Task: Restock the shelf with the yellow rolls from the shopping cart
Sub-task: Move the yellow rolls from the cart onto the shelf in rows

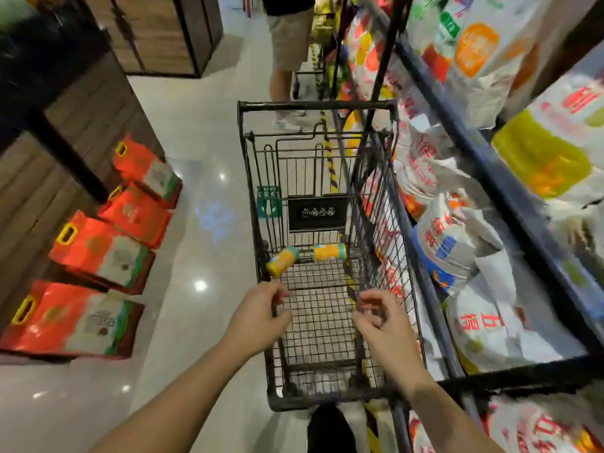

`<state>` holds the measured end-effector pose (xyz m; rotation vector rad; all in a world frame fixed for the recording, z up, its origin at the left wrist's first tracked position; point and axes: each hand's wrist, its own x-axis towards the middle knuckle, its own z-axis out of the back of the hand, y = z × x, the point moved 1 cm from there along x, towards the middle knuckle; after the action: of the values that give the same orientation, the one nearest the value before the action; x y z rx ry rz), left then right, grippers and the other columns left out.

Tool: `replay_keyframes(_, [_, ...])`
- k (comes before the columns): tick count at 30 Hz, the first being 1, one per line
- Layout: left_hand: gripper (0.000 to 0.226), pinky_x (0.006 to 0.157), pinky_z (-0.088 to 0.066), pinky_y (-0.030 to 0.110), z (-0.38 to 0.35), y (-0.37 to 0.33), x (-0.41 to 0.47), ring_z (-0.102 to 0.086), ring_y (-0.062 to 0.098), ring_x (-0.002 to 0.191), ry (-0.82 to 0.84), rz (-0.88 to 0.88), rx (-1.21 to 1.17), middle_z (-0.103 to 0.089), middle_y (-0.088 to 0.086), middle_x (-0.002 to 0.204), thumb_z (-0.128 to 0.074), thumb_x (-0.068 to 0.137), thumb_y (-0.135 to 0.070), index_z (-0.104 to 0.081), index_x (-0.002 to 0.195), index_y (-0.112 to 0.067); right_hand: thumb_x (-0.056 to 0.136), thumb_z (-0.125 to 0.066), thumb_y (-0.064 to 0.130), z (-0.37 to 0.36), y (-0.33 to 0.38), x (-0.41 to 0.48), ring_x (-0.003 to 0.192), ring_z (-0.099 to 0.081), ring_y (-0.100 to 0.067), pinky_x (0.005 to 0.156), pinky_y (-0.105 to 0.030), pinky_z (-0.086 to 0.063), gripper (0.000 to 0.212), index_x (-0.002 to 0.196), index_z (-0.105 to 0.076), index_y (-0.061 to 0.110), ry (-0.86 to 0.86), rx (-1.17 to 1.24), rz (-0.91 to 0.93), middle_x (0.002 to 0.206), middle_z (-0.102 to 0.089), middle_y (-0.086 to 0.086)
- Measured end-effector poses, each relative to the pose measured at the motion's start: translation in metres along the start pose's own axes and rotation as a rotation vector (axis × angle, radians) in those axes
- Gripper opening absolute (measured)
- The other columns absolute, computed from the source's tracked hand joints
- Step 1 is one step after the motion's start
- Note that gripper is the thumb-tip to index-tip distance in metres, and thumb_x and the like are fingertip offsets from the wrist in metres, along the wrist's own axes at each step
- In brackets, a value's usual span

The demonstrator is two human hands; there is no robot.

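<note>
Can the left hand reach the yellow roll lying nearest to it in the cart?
Probably yes. The left hand hovers empty above the open-topped cart, and the yellow roll lies just ahead of its fingers on the basket floor, with nothing covering it or between them.

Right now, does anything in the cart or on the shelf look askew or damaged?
Nothing looks damaged or spilled. Two yellow rolls lie on their sides at the far end of the cart; the white bags on the shelf slump unevenly.
</note>
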<state>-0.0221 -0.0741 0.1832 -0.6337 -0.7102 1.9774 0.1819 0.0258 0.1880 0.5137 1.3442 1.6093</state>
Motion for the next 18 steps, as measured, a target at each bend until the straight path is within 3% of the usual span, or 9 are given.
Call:
replay_keyframes(5, [0.022, 0.082, -0.042, 0.021, -0.033, 0.013, 0.079, -0.055, 0.011, 0.098, -0.003, 0.137, 0.02, -0.056, -0.006, 0.104, -0.064, 0.087, -0.018, -0.059, 0.109, -0.02, 0.088, -0.068, 0.011, -0.007, -0.033, 0.118, 0.113, -0.058, -0.015, 0.102, -0.034, -0.046, 0.032, 0.116, -0.058, 0.022, 0.116, -0.179, -0.064, 0.116, -0.06, 0.007])
replay_keyframes(10, [0.026, 0.085, -0.04, 0.023, -0.068, 0.031, 0.149, -0.05, 0.012, 0.103, 0.035, 0.272, 0.019, -0.05, -0.005, 0.106, -0.064, 0.087, -0.017, -0.058, 0.112, -0.014, 0.09, -0.068, 0.018, -0.018, -0.07, 0.217, 0.114, -0.046, -0.008, 0.099, -0.024, -0.035, 0.033, 0.12, -0.053, 0.025, 0.237, -0.361, -0.099, 0.123, -0.046, 0.012])
replay_keyframes(15, [0.036, 0.091, -0.04, 0.024, -0.106, 0.072, 0.206, -0.046, 0.011, 0.106, 0.028, 0.437, 0.062, -0.045, -0.006, 0.111, -0.065, 0.088, -0.021, -0.055, 0.122, -0.017, 0.086, -0.072, 0.027, -0.046, -0.132, 0.301, 0.132, -0.041, -0.023, 0.109, -0.034, -0.034, 0.057, 0.137, -0.051, 0.015, 0.294, -0.603, -0.182, 0.139, -0.049, -0.005])
replay_keyframes(18, [0.04, 0.092, -0.039, 0.028, -0.131, 0.102, 0.236, -0.047, 0.02, 0.115, 0.04, 0.543, 0.108, -0.046, 0.002, 0.119, -0.065, 0.088, -0.023, -0.052, 0.124, -0.013, 0.085, -0.072, 0.033, -0.065, -0.168, 0.343, 0.135, -0.039, -0.029, 0.112, -0.038, -0.035, 0.068, 0.142, -0.045, 0.009, 0.348, -0.708, -0.211, 0.143, -0.047, -0.011])
